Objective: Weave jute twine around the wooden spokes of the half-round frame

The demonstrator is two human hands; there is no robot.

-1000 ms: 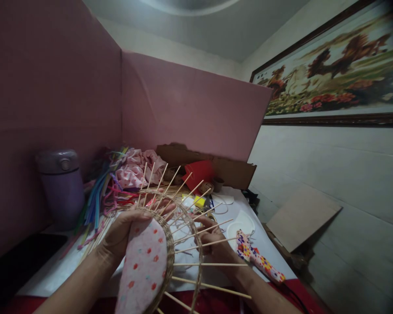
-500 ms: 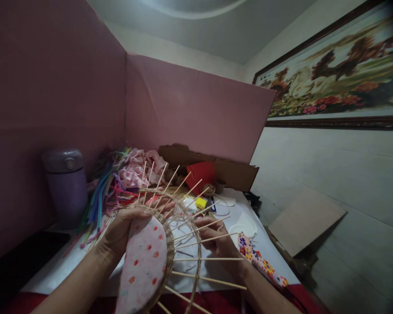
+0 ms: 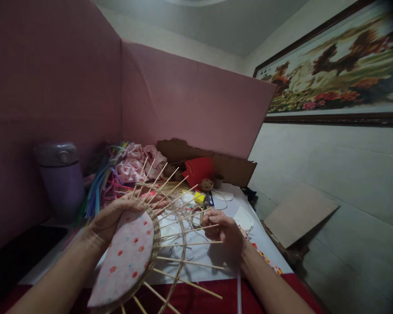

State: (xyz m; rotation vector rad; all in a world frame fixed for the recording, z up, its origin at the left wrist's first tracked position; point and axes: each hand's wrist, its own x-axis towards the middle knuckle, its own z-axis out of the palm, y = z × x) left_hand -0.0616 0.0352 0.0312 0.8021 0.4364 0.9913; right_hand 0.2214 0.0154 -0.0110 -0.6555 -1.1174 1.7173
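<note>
My left hand grips the flat edge of a half-round wicker piece, thumb on its face and fingers behind. Its base is covered in pale pink cloth with red dots and edged by a braided twine rim. Thin wooden sticks fan out from that rim. A second twine ring runs across the sticks, apart from the rim. My right hand is closed in a pinch beside the stick ends on the right. What lies between its fingertips is too small to make out.
A purple lidded cup stands at left near colourful pipe cleaners and crumpled pink cloth. Behind lie red material, a small round basket and a yellow block. A flower-patterned object lies beyond my right forearm.
The wicker piece and my left hand have shifted left and slightly down in view. My right hand has drawn away from the twine ring toward the stick ends, fingers now curled tighter.
</note>
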